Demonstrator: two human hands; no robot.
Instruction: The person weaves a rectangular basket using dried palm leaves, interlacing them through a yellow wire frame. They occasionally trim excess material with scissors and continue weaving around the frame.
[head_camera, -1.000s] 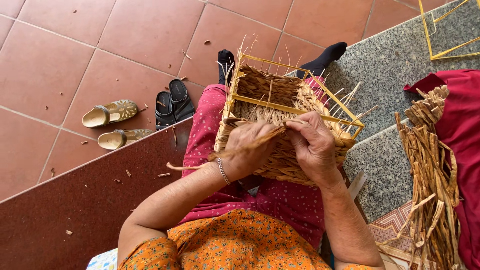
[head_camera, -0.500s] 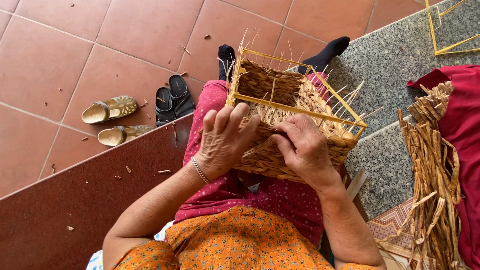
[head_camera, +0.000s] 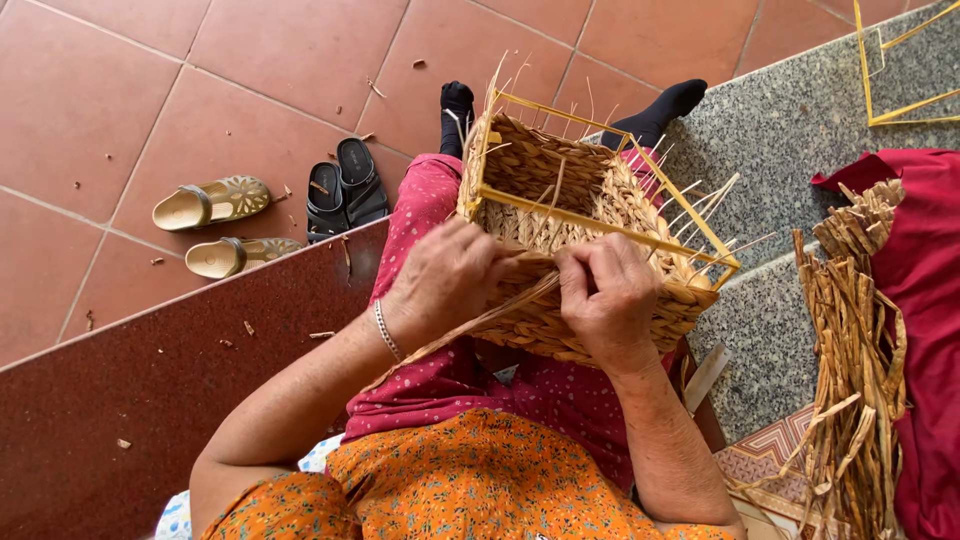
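A half-woven straw basket (head_camera: 560, 190) on a yellow wire frame (head_camera: 620, 228) rests on my lap, its open side facing me. My left hand (head_camera: 445, 280) presses on the near wall of the basket, fingers over the weave. My right hand (head_camera: 608, 298) pinches a long flat straw strand (head_camera: 470, 325) that runs down and left from the basket's rim across my left wrist. Loose stake ends stick out past the frame on the far right side.
A bundle of dried straw strips (head_camera: 850, 360) lies at my right on red cloth (head_camera: 930, 300). Tan sandals (head_camera: 212, 225) and black sandals (head_camera: 345, 185) sit on the tiled floor at left. Another yellow wire frame (head_camera: 895, 60) lies on the granite step.
My left hand has slid down from the basket's top rim onto the near wall. The right hand has pulled the strand tighter along the rim, and the basket has tilted slightly.
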